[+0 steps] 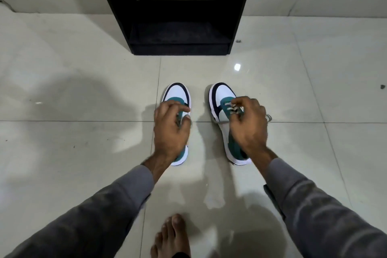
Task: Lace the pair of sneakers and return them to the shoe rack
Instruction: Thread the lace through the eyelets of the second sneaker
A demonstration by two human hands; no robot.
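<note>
Two white, teal and navy sneakers stand side by side on the tiled floor, toes pointing at the black shoe rack [117,6]. My left hand [170,130] covers the middle of the left sneaker [178,92], fingers curled around its tongue area. My right hand [249,125] rests over the right sneaker [222,94], fingertips pinching the grey laces [233,109] near the lower eyelets. A lace end [269,117] pokes out to the right of that hand. Both heels show below my wrists.
The rack's lower shelf [178,35] is open and dark, straight ahead of the shoes. My bare foot [171,236] is at the bottom middle. Glossy pale floor tiles [83,132] spread to both sides, with a wall behind.
</note>
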